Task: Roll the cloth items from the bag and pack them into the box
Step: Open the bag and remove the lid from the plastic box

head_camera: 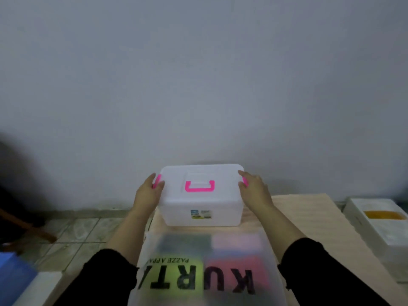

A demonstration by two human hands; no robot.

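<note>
A translucent white plastic box [199,206] with its lid on and a pink top handle stands at the far end of a low table. My left hand [148,192] rests on the pink clasp at the box's left end. My right hand [254,187] touches the pink clasp at its right end. In front of the box lies a frosted plastic bag [205,268] with black letters; dark, pink, red and yellow-green folded cloth items show through it.
The pale wooden table [309,219] runs toward a blank wall. A white foam box [379,221] with something yellow inside sits to the right. Tiled floor, a brown wooden leg [28,226] and a blue object [13,277] are on the left.
</note>
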